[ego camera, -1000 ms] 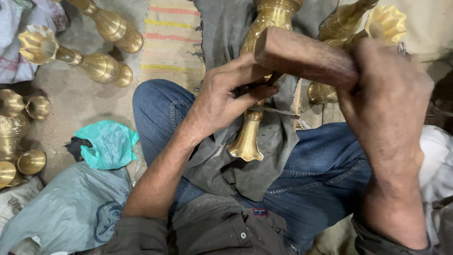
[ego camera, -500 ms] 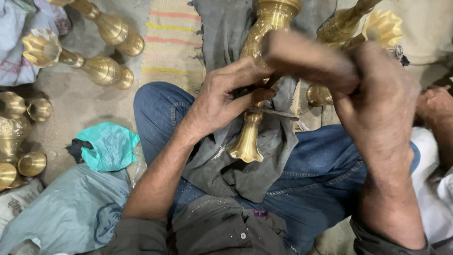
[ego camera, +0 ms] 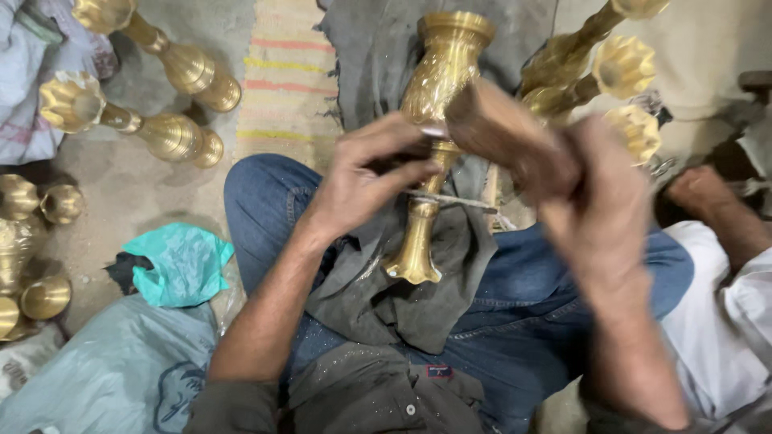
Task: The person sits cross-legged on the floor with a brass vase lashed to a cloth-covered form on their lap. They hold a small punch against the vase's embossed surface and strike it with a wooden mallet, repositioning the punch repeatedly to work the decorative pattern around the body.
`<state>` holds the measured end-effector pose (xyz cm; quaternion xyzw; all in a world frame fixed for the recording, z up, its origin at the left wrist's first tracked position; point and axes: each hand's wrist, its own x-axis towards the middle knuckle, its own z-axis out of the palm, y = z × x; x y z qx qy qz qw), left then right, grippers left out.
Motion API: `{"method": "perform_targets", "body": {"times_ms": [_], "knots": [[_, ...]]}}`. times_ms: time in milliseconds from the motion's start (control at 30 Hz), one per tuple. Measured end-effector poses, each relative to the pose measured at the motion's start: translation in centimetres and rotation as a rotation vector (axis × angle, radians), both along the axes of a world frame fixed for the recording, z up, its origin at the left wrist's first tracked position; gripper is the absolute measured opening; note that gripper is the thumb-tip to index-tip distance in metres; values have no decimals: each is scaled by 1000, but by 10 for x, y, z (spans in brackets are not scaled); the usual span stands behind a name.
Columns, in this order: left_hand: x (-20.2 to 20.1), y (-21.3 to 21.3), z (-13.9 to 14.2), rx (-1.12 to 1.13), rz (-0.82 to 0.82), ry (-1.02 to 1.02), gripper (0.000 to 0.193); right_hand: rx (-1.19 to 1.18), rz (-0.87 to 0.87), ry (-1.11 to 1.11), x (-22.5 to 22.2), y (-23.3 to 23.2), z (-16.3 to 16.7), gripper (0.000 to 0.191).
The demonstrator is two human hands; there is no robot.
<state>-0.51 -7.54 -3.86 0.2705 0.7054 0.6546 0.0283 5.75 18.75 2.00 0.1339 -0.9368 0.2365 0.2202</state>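
A tall brass vase [ego camera: 438, 88] lies along my lap on a dark grey cloth [ego camera: 378, 289], foot toward me. My left hand [ego camera: 366, 181] is closed around a thin metal tool [ego camera: 454, 199] pressed against the vase's narrow stem. My right hand [ego camera: 599, 201] grips a wooden mallet [ego camera: 503, 133], its blurred head just above the stem, beside my left fingers.
Two brass vases [ego camera: 161, 128] lie on the floor at upper left, more brass pieces [ego camera: 32, 241] at the left edge, and several [ego camera: 603, 64] at upper right. A teal bag [ego camera: 181, 261] and a grey sack [ego camera: 104, 378] sit lower left. Another person's arm [ego camera: 716, 209] is at right.
The mallet in my right hand has swung down and left toward the vase's stem. Another person's arm has come into view at the right. My left hand stays put.
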Motion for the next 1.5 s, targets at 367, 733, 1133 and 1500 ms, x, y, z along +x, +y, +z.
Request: {"method": "perform_targets", "body": {"times_ms": [367,733,1133,1500], "knots": [[52,-42,-28,281,492,-234,35,250,418,-14,68,-58,-39,44],[75,-28,-19,200,440,-31,6,296,367,272,52,-70,9,39],[79,-15,-23,154,521,-234,17,193,183,103,22,-72,-9,46],[50,-40,25,170,451,-175,21,4,64,176,-3,-100,-11,46]]}}
